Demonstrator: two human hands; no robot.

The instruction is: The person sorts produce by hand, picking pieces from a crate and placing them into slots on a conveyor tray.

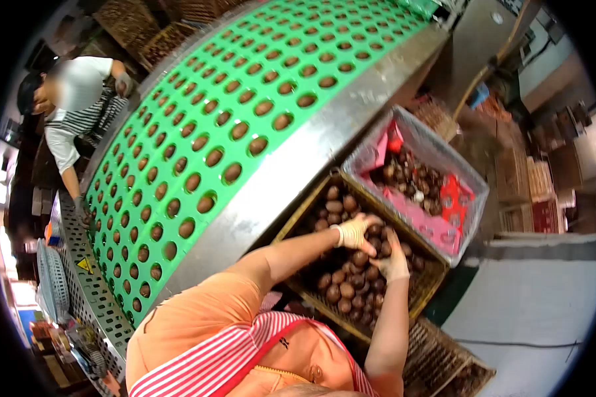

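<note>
My left hand (pixel 356 233), in a pale glove, reaches into a yellow-rimmed crate (pixel 302 210). Its fingers curl round some brown, round fruits that look like passion fruit (pixel 376 230). Facing it, my right hand (pixel 394 260) is also gloved and cupped against the same handful, so the fruits sit gathered between both palms. More of these fruits (pixel 357 284) fill the crate below and around my hands. How many each hand holds is hidden by the fingers.
A green conveyor (pixel 271 142) with fruits in its oval holes runs along a metal edge (pixel 291 175). A grey bin (pixel 466 178) with dark pieces and red and pink plastic adjoins the crate. Across the conveyor, a person (pixel 79 99) reaches toward it. A slatted crate (pixel 443 360) stands lower right.
</note>
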